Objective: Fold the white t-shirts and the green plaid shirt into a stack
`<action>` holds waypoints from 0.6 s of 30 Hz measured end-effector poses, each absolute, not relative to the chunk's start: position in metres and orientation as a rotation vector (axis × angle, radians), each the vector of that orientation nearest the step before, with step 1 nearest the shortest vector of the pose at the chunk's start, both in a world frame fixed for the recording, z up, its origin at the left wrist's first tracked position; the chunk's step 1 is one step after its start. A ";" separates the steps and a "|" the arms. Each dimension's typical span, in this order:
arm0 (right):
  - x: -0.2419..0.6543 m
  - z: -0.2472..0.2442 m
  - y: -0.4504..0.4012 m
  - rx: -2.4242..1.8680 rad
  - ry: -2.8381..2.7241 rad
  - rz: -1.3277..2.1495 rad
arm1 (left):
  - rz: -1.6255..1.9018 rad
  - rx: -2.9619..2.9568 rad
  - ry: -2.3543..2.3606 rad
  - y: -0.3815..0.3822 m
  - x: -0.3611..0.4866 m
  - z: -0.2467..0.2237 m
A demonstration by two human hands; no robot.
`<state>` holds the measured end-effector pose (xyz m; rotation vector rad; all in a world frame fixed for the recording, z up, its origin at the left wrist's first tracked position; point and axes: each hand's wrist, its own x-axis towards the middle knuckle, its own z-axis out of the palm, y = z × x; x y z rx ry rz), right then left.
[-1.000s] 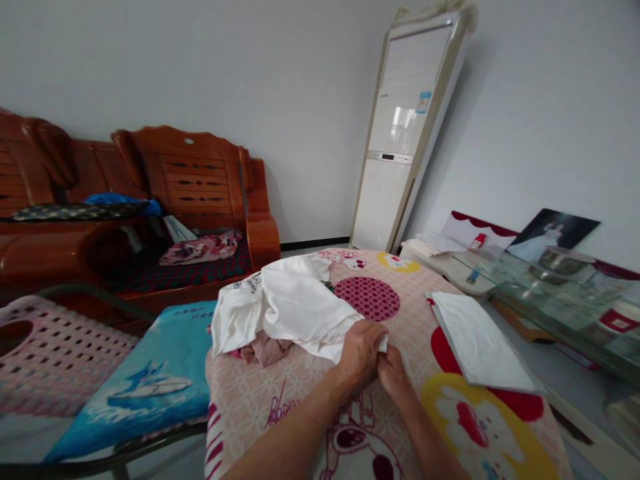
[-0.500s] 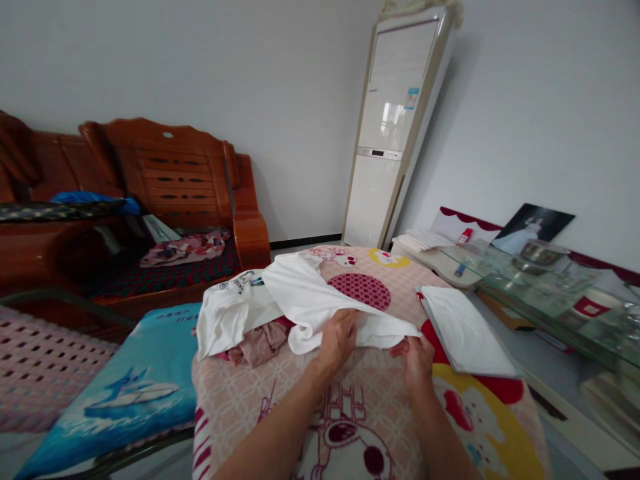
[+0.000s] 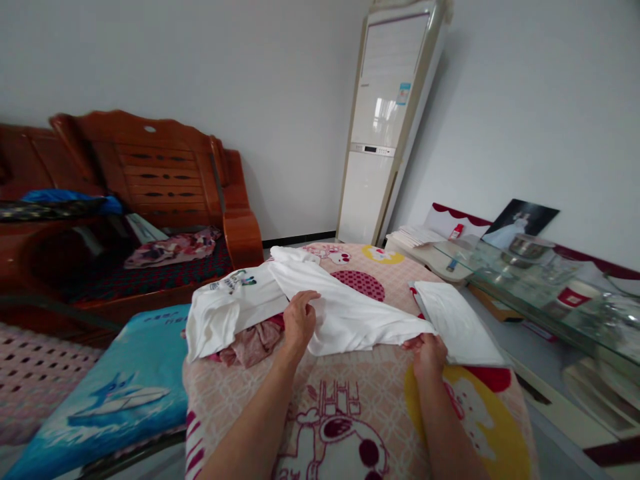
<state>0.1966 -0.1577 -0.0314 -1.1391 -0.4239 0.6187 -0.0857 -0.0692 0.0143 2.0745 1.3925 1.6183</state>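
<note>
A white cloth garment point(image 3: 355, 320) lies spread across the patterned table cover point(image 3: 280, 413), its right end drawn out to a corner. My right hand point(image 3: 429, 352) pinches that corner between thumb and fingers. My left hand point(image 3: 301, 321) is at the garment's left part, fingers loosely apart and pointing right; whether it touches the cloth is hard to tell. To the left rests a white shirt point(image 3: 220, 317) with a printed design, partly over a dusty pink cloth point(image 3: 254, 343). A folded white cloth point(image 3: 456, 321) lies beyond my right hand.
A blue cushion point(image 3: 120, 380) is left of the table, below a carved wooden sofa point(image 3: 160, 167) with fabric on its seat. Right of the table stands a glass-topped cabinet point(image 3: 525, 287) with bowls, papers and a photo. A tall air conditioner point(image 3: 370, 133) fills the back corner.
My right hand has pulled the garment's corner to the right. My left hand has moved left along the garment and its fingers have loosened. The camera view has turned slightly right.
</note>
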 end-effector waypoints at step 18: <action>0.200 -0.033 -0.157 -1.102 -0.431 0.683 | 0.902 2.320 1.011 -0.052 -0.126 -0.006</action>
